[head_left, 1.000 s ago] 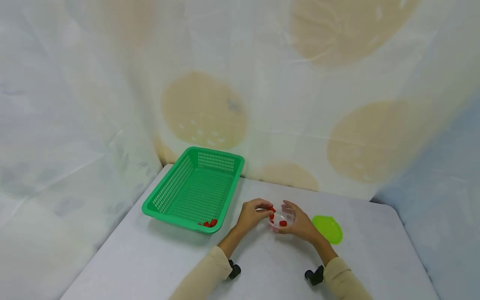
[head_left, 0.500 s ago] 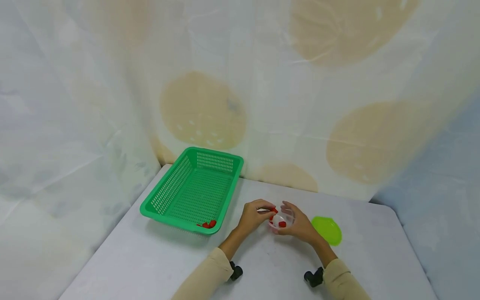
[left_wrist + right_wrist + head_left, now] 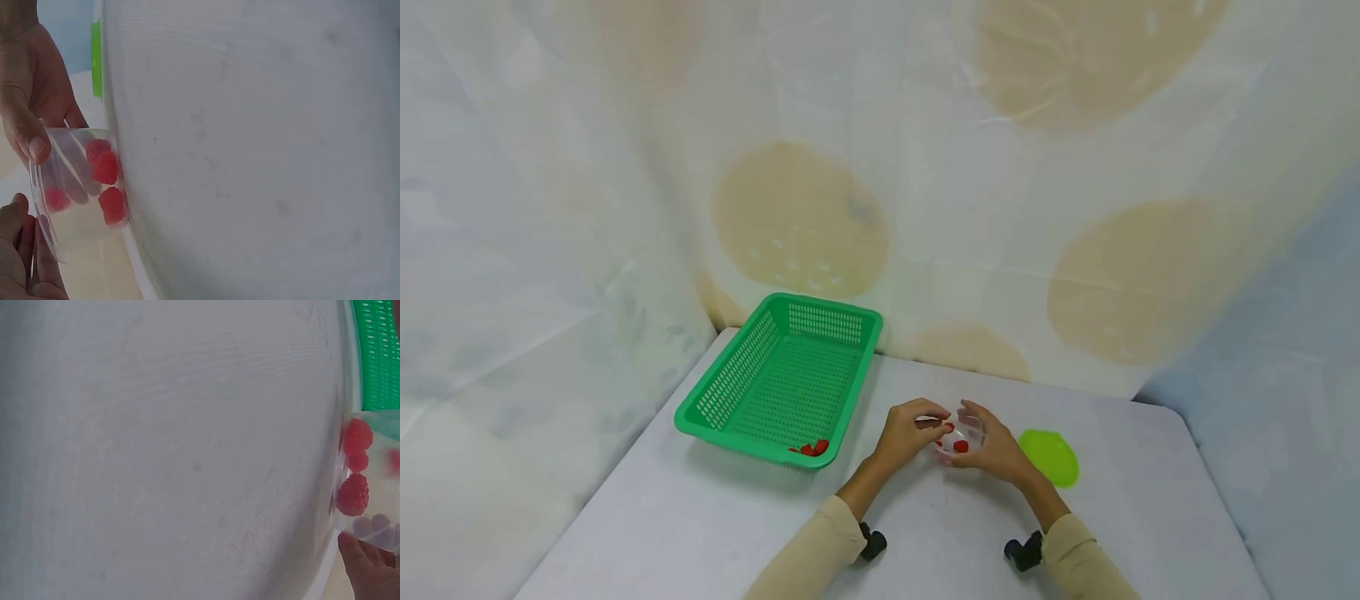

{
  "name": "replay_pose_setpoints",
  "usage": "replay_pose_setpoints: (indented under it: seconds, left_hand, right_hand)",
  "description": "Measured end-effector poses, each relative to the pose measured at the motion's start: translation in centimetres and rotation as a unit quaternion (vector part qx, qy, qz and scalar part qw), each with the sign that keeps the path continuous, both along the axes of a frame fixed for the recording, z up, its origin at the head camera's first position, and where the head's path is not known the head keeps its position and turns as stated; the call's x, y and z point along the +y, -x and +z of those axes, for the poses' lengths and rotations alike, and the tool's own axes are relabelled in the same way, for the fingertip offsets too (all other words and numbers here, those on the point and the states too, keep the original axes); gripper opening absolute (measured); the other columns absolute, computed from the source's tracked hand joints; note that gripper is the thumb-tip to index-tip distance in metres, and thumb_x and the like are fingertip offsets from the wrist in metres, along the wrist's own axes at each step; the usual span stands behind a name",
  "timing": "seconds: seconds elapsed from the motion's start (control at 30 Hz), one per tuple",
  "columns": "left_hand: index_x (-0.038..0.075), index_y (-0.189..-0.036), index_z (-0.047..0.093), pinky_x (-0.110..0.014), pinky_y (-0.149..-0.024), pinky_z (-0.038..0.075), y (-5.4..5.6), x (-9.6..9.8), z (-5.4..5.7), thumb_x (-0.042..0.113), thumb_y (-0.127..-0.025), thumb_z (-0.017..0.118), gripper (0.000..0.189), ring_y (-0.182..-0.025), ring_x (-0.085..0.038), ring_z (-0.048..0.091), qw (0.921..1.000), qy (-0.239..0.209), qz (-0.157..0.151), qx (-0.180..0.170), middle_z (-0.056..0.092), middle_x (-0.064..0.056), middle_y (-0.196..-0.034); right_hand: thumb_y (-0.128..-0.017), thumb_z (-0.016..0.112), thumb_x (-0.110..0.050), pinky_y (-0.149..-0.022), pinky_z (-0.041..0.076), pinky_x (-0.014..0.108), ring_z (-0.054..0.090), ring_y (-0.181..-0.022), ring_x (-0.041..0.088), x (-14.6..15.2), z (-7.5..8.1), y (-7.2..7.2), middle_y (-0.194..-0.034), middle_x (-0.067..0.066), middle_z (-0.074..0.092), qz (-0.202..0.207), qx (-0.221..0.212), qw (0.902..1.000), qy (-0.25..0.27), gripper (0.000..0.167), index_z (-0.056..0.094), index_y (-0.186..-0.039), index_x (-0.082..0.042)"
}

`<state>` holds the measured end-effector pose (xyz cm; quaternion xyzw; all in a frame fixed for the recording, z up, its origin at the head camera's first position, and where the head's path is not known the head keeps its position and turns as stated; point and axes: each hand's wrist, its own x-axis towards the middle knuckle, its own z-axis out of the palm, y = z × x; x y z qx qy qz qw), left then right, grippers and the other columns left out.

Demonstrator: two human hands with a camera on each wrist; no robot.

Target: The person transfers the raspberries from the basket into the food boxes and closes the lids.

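Note:
My right hand [image 3: 996, 448] grips a clear plastic tub [image 3: 87, 222], thumb on the near side and fingers round the far side. Several red raspberries [image 3: 112, 205] lie on its bottom. Another raspberry [image 3: 56, 200] is inside the tub near the rim, clear of the bottom and apart from my fingers; it is blurred in the right wrist view. My left hand [image 3: 904, 432] is at the tub's left rim, thumb and fingertips parted with nothing between them. A few more raspberries [image 3: 820, 447] lie in the near right corner of the green basket [image 3: 853, 408].
The green basket stands on the white table [image 3: 925, 533], left of the hands. A lime-green lid [image 3: 1051, 457] lies flat, just right of the right hand. A patterned cloth [image 3: 955, 208] hangs behind the table.
The raspberry that my left fingers pinched over the tub has come loose and dropped below them into it. The right hand keeps its grip. The head view has shifted slightly.

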<state>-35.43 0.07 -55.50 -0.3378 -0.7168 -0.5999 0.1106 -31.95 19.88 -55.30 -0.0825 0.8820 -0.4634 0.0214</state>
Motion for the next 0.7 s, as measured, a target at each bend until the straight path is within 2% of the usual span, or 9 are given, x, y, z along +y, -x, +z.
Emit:
replay_pose_setpoints:
  seconds: [0.07,0.17,0.3,0.47,0.53,0.57,0.63,0.7]
  left_hand:
    - [-0.004,-0.097,0.073,-0.032,-0.075,0.058,-0.3,0.0,0.5,-0.005,-0.079,0.078,0.019,-0.085,-0.026,0.071,0.9999,-0.005,0.009,0.008,0.071,-0.011,-0.094]
    - [-0.008,-0.096,0.072,-0.043,-0.075,0.058,-1.0,-0.2,2.0,-0.010,-0.077,0.077,0.020,-0.085,-0.034,0.070,0.9993,-0.027,0.013,0.021,0.070,-0.018,-0.094]
    - [-0.010,-0.099,0.070,-0.051,-0.075,0.057,-1.6,-0.9,5.1,-0.011,-0.078,0.075,0.021,-0.088,-0.035,0.069,0.9976,-0.058,0.011,0.035,0.069,-0.022,-0.096]
    - [-0.006,-0.104,0.070,-0.043,-0.079,0.057,-1.2,-3.4,9.4,-0.004,-0.081,0.076,0.024,-0.095,-0.027,0.068,0.9967,-0.048,0.015,0.063,0.069,-0.016,-0.102]
    - [-0.006,-0.104,0.070,-0.041,-0.080,0.057,-1.1,-5.0,11.0,-0.005,-0.082,0.074,0.023,-0.095,-0.027,0.068,0.9970,-0.027,0.029,0.066,0.069,-0.016,-0.102]
    - [-0.005,-0.103,0.071,-0.039,-0.080,0.058,-1.0,-5.9,11.7,-0.006,-0.083,0.074,0.021,-0.095,-0.027,0.068,0.9969,-0.007,0.047,0.064,0.069,-0.015,-0.102]
    - [-0.002,-0.101,0.072,-0.036,-0.079,0.058,-0.7,-7.9,12.8,-0.006,-0.085,0.070,0.016,-0.092,-0.025,0.069,0.9948,0.040,0.084,0.043,0.070,-0.014,-0.099]
    - [0.002,-0.101,0.073,-0.032,-0.078,0.058,-0.4,-10.0,13.4,-0.004,-0.089,0.067,0.015,-0.090,-0.022,0.069,0.9880,0.099,0.118,0.002,0.071,-0.011,-0.098]
  right_hand:
    - [-0.060,0.091,-0.045,-0.100,0.041,0.060,0.042,-0.134,0.031,-0.1,0.0,0.1,-0.142,0.005,0.051,-0.002,-0.002,1.0000,0.000,0.110,0.036,-0.150,-0.018]
    - [-0.060,0.092,-0.044,-0.100,0.042,0.059,0.042,-0.135,0.031,0.0,0.1,0.1,-0.143,0.006,0.050,-0.004,-0.008,0.9999,-0.005,0.110,0.035,-0.151,-0.018]
    - [-0.060,0.092,-0.044,-0.099,0.043,0.059,0.043,-0.134,0.031,-0.1,0.1,0.2,-0.142,0.007,0.051,-0.010,-0.009,0.9998,-0.013,0.110,0.035,-0.150,-0.018]
    - [-0.061,0.092,-0.041,-0.099,0.043,0.059,0.043,-0.134,0.031,-0.1,0.1,0.4,-0.142,0.007,0.051,-0.010,-0.012,0.9998,-0.014,0.109,0.035,-0.151,-0.018]
    - [-0.061,0.092,-0.041,-0.098,0.044,0.058,0.042,-0.134,0.031,-0.2,0.1,0.4,-0.143,0.007,0.050,-0.008,-0.018,0.9997,-0.011,0.110,0.034,-0.151,-0.019]
    - [-0.060,0.092,-0.041,-0.098,0.044,0.057,0.042,-0.135,0.031,-0.2,0.0,0.4,-0.143,0.007,0.050,-0.007,-0.021,0.9997,-0.010,0.110,0.033,-0.151,-0.019]
    - [-0.060,0.092,-0.042,-0.098,0.045,0.057,0.041,-0.135,0.031,-0.2,0.0,0.3,-0.144,0.007,0.049,-0.006,-0.027,0.9996,-0.010,0.111,0.033,-0.151,-0.020]
    - [-0.060,0.092,-0.042,-0.098,0.045,0.056,0.041,-0.135,0.031,-0.2,0.0,0.3,-0.144,0.007,0.049,-0.002,-0.026,0.9996,-0.012,0.111,0.033,-0.151,-0.020]
